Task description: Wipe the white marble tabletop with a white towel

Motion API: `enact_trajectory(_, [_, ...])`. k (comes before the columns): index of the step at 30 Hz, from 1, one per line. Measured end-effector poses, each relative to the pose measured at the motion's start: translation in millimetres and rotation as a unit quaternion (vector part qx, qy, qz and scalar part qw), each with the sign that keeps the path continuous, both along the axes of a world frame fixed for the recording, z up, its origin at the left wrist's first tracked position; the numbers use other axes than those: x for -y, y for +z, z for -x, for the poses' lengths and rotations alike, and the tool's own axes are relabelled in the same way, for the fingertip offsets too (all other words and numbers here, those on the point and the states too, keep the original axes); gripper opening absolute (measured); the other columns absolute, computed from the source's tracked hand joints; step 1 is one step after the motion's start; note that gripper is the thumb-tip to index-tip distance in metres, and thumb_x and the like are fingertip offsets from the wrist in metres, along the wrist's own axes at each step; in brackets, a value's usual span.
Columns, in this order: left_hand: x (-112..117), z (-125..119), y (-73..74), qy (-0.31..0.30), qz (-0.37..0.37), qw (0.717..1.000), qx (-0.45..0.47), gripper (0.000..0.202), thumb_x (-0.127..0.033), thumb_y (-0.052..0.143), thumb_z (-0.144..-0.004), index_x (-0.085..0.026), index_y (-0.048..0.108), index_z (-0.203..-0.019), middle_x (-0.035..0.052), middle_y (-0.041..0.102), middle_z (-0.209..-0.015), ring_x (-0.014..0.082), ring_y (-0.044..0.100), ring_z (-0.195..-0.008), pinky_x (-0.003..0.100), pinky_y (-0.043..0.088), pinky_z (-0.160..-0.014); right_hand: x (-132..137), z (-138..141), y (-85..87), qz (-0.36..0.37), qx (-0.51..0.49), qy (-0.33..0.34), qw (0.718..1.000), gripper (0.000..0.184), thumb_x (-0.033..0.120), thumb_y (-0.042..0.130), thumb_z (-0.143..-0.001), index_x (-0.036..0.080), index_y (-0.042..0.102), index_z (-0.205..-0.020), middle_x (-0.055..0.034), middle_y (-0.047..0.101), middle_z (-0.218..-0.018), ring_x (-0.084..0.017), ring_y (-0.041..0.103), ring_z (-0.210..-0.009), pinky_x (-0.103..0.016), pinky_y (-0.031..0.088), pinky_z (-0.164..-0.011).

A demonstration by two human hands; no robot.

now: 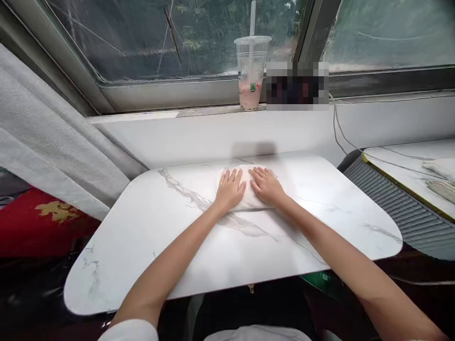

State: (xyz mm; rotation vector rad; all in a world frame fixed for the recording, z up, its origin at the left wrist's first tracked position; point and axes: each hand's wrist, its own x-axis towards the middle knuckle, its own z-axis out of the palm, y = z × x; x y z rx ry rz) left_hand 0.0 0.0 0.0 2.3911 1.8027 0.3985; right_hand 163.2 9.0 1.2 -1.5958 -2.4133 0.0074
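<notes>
A folded white cloth [249,201] lies on the white marble-patterned table [159,222], towards its far edge. My left hand [230,188] rests flat on the cloth's left part with the fingers stretched out. My right hand [266,184] lies flat beside it on the cloth's right part, fingers also extended. The two hands almost touch at the thumbs. Most of the cloth is hidden under my palms.
A clear plastic cup [250,76] with a straw and a little pink drink stands on the window sill behind the table. A grey curtain [46,151] hangs at the left. A second table [408,170] with cloths and a cable is at the right.
</notes>
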Motion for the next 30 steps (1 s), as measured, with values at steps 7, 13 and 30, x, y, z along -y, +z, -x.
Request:
enact_trajectory(7, [-23.9,-5.9,1.1,0.019,0.002,1.0,0.018,0.056,-0.038,0.033,-0.102,-0.015,0.037,-0.152,0.0099,0.035,-0.16,0.0297,0.025,-0.15,0.044,0.018,-0.123,-26.8,-2.7,0.6,-0.002,0.002,-0.003,1.0,0.056,0.028,0.027,-0.098,0.008,0.045,-0.147,-0.0136,0.045,-0.152,-0.024,0.038,-0.143,-0.042,0.024,-0.121])
enact_trajectory(13, [-53.3,-12.0,4.5,0.017,0.013,0.999,0.039,0.056,-0.039,0.035,-0.101,-0.015,0.038,-0.151,0.0087,0.036,-0.16,0.0289,0.025,-0.15,0.043,0.017,-0.124,-51.4,-5.6,2.9,0.009,-0.012,-0.024,1.0,0.055,0.028,0.025,-0.098,0.009,0.045,-0.147,-0.0122,0.045,-0.152,-0.024,0.037,-0.143,-0.043,0.023,-0.12])
enact_trajectory(30, [-43.9,-15.1,1.4,-0.007,0.011,0.999,0.049,0.055,-0.039,0.041,-0.099,-0.018,0.041,-0.15,0.0081,0.034,-0.16,0.0283,0.023,-0.151,0.044,0.017,-0.124,-27.2,-9.7,9.8,0.052,0.01,-0.059,0.997,0.058,0.029,0.021,-0.1,0.008,0.035,-0.153,-0.0126,0.035,-0.159,-0.023,0.029,-0.148,-0.041,0.019,-0.122])
